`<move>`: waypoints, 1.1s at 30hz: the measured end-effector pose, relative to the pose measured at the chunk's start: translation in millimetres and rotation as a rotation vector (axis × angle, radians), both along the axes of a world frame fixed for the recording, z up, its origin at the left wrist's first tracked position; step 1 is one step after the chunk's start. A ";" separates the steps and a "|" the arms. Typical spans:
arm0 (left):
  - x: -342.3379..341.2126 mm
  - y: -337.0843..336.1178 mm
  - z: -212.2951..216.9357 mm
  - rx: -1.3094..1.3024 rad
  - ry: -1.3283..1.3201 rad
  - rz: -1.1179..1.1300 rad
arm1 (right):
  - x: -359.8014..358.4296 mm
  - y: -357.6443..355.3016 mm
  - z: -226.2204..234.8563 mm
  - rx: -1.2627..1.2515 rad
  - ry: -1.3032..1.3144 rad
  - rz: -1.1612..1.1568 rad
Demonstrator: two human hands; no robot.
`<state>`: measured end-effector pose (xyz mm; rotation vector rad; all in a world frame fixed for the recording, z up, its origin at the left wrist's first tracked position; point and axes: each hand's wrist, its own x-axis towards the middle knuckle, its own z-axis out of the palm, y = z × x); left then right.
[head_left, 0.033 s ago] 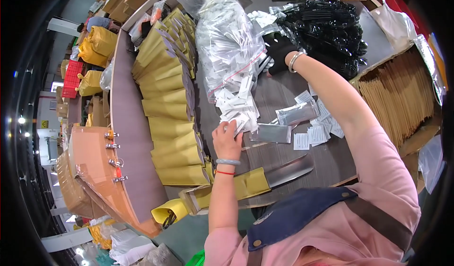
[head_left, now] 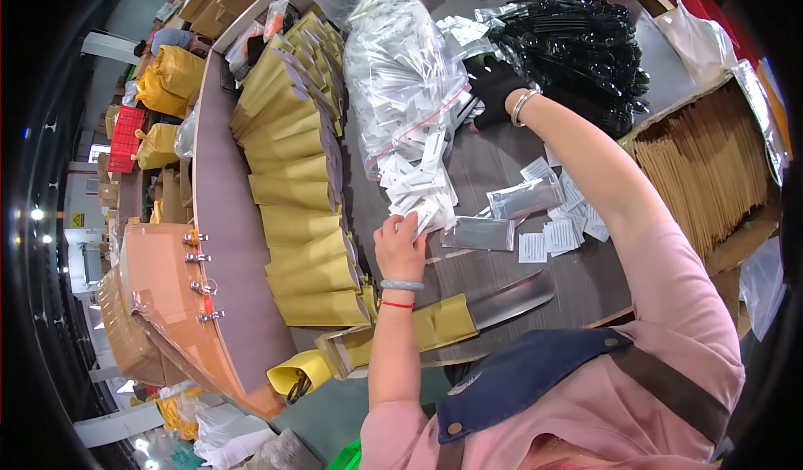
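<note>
Some small flat white packets (head_left: 416,187) lie out at the near end of a clear plastic bag (head_left: 386,77), most apparently left inside, with the bare left hand (head_left: 400,251) curled against them, the black-gloved right hand (head_left: 495,89) right of the bag, neither grip discernible.

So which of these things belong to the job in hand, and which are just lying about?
Seemingly in the job:
- loose white packets, touched by the left hand
- clear bag of packets, beside the gloved right hand
- black utensils
- possibly olive pouches

Seemingly lying about:
- red crate
- yellow sacks
- taped carton
</note>
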<state>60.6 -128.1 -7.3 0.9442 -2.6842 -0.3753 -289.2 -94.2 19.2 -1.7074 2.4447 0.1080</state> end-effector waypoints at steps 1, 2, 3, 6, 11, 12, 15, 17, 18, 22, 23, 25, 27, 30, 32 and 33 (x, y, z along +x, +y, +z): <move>0.0 -0.3 3.2 0.034 -0.020 -0.009 | -0.3 1.6 -3.4 -0.022 0.018 0.017; -1.4 2.6 4.8 0.003 0.020 -0.007 | 1.5 7.0 -7.7 -0.014 0.016 0.016; -0.3 3.1 3.9 0.007 0.021 -0.004 | 7.3 13.0 -8.1 -0.055 0.027 0.037; 5.0 5.5 4.8 0.023 0.030 -0.002 | 27.2 29.6 0.7 -0.115 -0.013 0.102; 10.9 16.2 12.3 -0.002 0.079 0.019 | 44.7 51.3 -5.4 -0.115 0.017 0.131; 14.6 19.6 15.3 -0.003 0.079 0.024 | 50.2 54.5 -1.4 -0.103 0.026 0.158; 25.5 31.6 27.6 0.141 0.199 0.044 | 73.4 63.9 17.5 0.085 0.020 0.131; 35.6 44.7 32.1 0.206 0.246 0.061 | 75.3 65.9 16.6 0.079 0.053 0.169; 39.2 49.4 28.1 0.210 0.295 0.042 | 66.1 62.4 14.5 0.038 0.009 0.129; 46.2 66.9 35.5 0.301 0.297 0.032 | 47.6 37.1 7.3 -0.071 -0.114 -0.024; 48.1 69.8 34.2 0.300 0.295 0.028 | 46.7 32.9 5.1 -0.047 -0.105 -0.072; 54.6 76.2 29.8 0.356 0.333 0.067 | 53.1 36.3 8.8 -0.025 -0.045 -0.049; 54.6 75.7 28.4 0.362 0.330 0.082 | 47.4 42.6 5.6 -0.077 -0.091 0.022; 53.8 77.1 30.0 0.387 0.345 0.101 | 61.6 60.9 2.5 -0.021 -0.134 0.085; 52.0 80.0 31.0 0.411 0.361 0.106 | 70.5 72.9 2.8 -0.062 -0.142 0.121; 50.8 80.9 31.8 0.420 0.364 0.105 | 75.7 78.2 8.3 -0.058 -0.169 0.138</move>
